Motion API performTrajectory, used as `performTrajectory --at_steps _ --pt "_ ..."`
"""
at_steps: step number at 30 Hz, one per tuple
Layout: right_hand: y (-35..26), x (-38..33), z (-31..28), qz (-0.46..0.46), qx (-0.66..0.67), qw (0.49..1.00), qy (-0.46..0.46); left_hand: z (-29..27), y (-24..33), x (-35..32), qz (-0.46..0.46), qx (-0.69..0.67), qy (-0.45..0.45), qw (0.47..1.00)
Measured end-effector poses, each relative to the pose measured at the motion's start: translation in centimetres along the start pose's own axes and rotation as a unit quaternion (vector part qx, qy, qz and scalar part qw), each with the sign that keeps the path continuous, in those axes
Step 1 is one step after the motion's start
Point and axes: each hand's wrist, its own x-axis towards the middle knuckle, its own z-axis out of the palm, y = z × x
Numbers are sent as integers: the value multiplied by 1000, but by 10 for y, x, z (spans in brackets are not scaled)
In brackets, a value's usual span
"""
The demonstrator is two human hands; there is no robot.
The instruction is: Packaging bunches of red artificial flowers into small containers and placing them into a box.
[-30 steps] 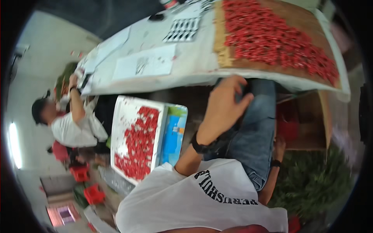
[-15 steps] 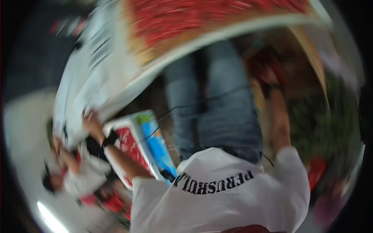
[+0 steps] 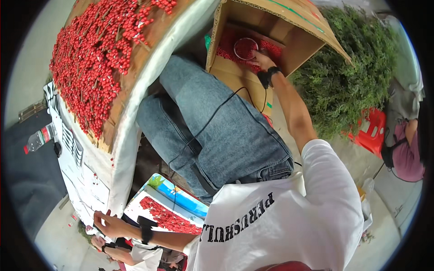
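Black capital letters (image 3: 238, 226) — upside down here — cross the white T-shirt (image 3: 294, 226).

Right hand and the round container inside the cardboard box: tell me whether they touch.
Touching. The head view shows the right hand with its fingers against the lower-right side of the round container.

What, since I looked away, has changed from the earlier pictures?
The right hand reached from the near edge of the cardboard box into it, now touching a round container. The left hand swung left from above the jeans, apparently empty. Red berries stay on the board.
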Motion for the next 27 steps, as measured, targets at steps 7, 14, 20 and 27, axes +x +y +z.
performTrajectory --at_steps 7,14,20,27 --pt "-42 -67 -27 -33 52 998 -34 -6 205 -106 -18 -306 -272 912" --pt "-80 -149 -31 -152 66 986 -21 89 350 -209 126 -364 -610 693" --pt "-87 -177 -21 -198 79 973 90 178 395 -245 154 -311 -689 635" --pt "-97 -198 -5 -294 69 942 147 220 399 -261 19 -326 -767 553"
